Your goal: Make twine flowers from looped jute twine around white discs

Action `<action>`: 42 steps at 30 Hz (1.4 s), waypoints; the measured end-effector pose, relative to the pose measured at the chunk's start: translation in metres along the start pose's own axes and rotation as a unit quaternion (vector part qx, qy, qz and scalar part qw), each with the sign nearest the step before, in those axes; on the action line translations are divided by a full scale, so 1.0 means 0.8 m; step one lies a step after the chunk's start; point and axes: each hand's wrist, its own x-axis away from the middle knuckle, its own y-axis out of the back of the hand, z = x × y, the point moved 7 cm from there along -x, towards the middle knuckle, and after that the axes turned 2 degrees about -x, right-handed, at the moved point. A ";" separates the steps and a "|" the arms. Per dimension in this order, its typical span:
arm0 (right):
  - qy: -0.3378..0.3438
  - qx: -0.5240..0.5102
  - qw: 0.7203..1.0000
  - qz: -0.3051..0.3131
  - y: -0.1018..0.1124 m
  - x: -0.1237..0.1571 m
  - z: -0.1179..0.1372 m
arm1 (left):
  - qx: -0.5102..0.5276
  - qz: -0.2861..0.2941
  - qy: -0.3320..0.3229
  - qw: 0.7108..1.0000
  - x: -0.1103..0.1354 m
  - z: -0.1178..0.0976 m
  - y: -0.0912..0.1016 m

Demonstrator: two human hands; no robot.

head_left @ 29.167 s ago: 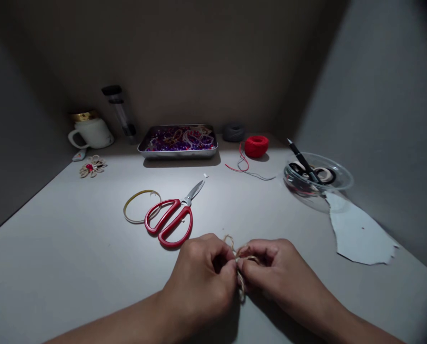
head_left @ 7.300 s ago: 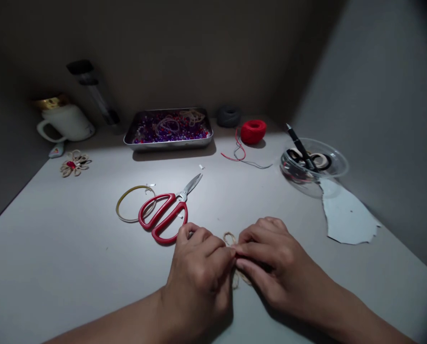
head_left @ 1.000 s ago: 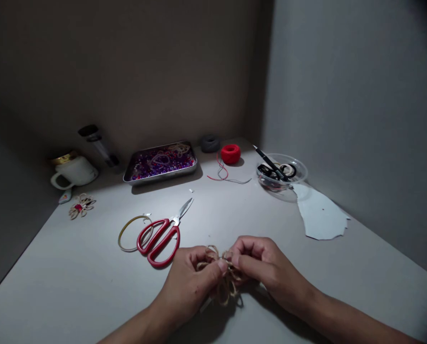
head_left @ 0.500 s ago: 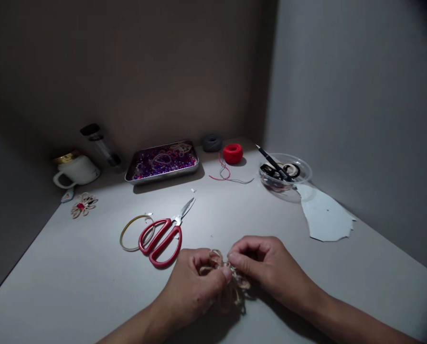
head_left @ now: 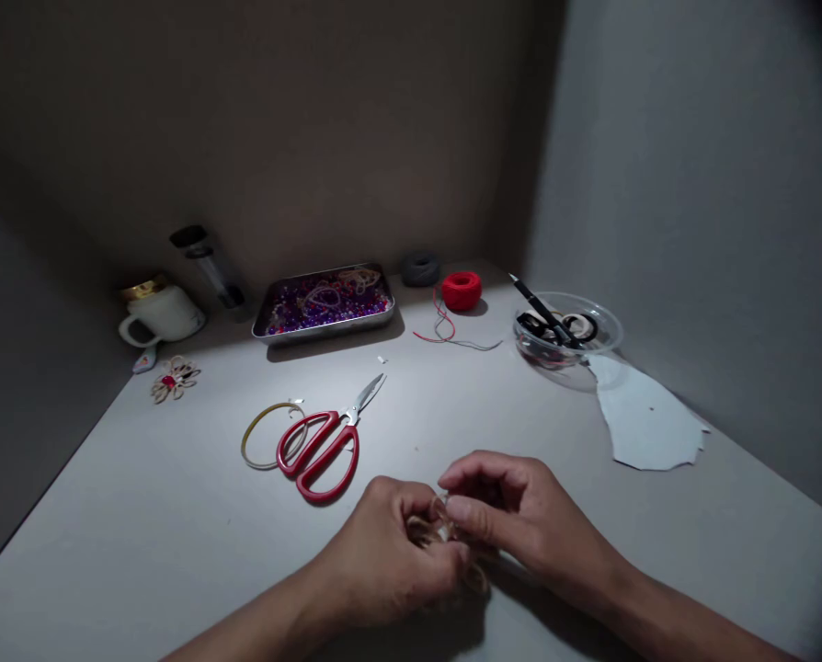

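Note:
Near the front of the table, my left hand (head_left: 397, 552) is closed around a looped twine flower (head_left: 421, 531). Most of the flower is hidden by the fingers; a few beige loops show between thumb and forefinger and below the thumb. My right hand (head_left: 514, 515) curls in from the right, its thumb and forefinger at the upper edge of the flower around a small loop. To the left of the hands lie red-handled scissors (head_left: 328, 450), blades slightly apart, overlapping a thin ring (head_left: 249, 441). Another twine flower (head_left: 175, 379) with a red centre lies at far left.
Along the back stand a white mug (head_left: 169, 315), a clear tube with black ends (head_left: 211, 271), a metal tray of beads (head_left: 325, 326), and grey (head_left: 420, 268) and red thread balls (head_left: 462, 291). At right are a clear bowl (head_left: 610, 336) with a pen and a white cut sheet (head_left: 649, 423).
My left hand has turned and closed further over the twine flower, hiding more of it. My right thumb and forefinger have parted slightly. The whole view has shifted a little.

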 end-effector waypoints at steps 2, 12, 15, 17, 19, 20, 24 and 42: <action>-0.003 0.006 1.000 -0.002 -0.002 0.000 0.000 | -0.002 0.002 0.006 1.000 0.000 0.002 -0.001; -0.047 -0.055 0.997 0.018 -0.002 -0.005 -0.009 | 0.037 -0.013 0.000 0.999 0.000 0.000 0.005; -0.052 -0.087 0.992 0.074 -0.007 -0.001 -0.006 | 0.092 0.003 -0.011 0.996 -0.001 -0.004 0.007; -0.051 -0.088 0.992 0.074 -0.005 0.000 -0.005 | 0.109 0.010 -0.028 0.994 -0.001 -0.005 0.009; -0.054 -0.092 0.993 0.052 0.001 -0.001 -0.006 | 0.110 0.014 -0.051 0.993 -0.001 -0.007 0.013; -0.056 -0.096 0.993 0.041 0.003 -0.001 -0.007 | 0.107 0.014 -0.063 0.992 0.000 -0.007 0.014; -0.055 -0.117 0.991 0.024 0.006 -0.004 -0.012 | 0.110 0.016 -0.078 0.991 0.001 -0.008 0.016; -0.090 -0.185 0.977 0.059 0.001 -0.004 -0.015 | 0.132 -0.011 -0.063 0.989 -0.002 -0.007 0.016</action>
